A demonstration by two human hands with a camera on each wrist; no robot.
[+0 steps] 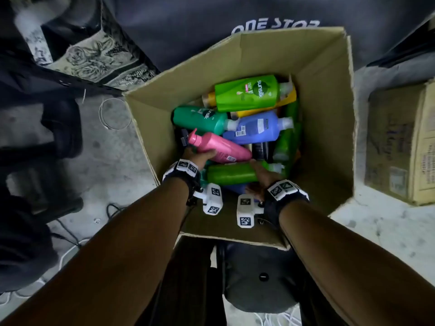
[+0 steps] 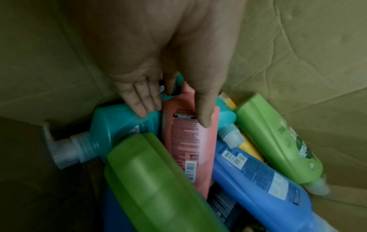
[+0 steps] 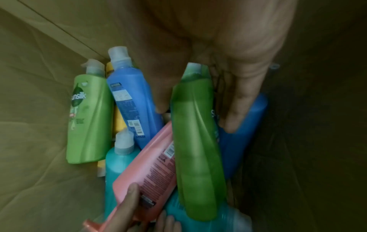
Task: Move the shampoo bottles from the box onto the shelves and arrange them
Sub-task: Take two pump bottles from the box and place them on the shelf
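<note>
An open cardboard box (image 1: 324, 114) on the floor holds several shampoo bottles lying on their sides. My left hand (image 1: 200, 155) reaches into its near left side and grips a pink bottle (image 1: 223, 147) near the pump end. In the left wrist view, the thumb (image 2: 204, 116) lies on the pink bottle (image 2: 188, 149) and the fingers (image 2: 143, 106) wrap its other side. My right hand (image 1: 261, 172) grips a dark green bottle (image 1: 230, 174) near its cap. The right wrist view shows the green bottle (image 3: 196, 157) with the thumb on one side and the fingers (image 3: 234, 119) on the other.
Around them in the box lie a light green Sunsilk bottle (image 1: 247, 92), a teal one (image 1: 200, 118), a blue one (image 1: 256, 125) and a yellow one (image 1: 287, 100). A closed carton (image 1: 404, 142) stands to the right. Cables (image 1: 113, 114) lie on the concrete floor at left.
</note>
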